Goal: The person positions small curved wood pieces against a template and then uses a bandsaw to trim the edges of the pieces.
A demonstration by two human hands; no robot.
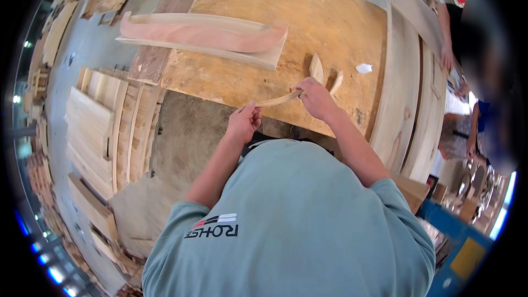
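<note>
I hold a thin curved strip of pale wood point(278, 100) between both hands, just above the near edge of a plywood worktable point(308, 27). My left hand point(243, 122) pinches its near end. My right hand point(315, 97) grips its far end. Two more curved wooden pieces point(317, 69) lie on the table just beyond my right hand. A small white scrap point(363, 68) lies further right.
A long curved board with a pinkish face point(203, 36) lies across the table's far left. Stacked planks point(107, 126) stand on the floor at my left. Long boards point(410, 93) lean along the table's right side. Another person point(467, 66) stands at the far right.
</note>
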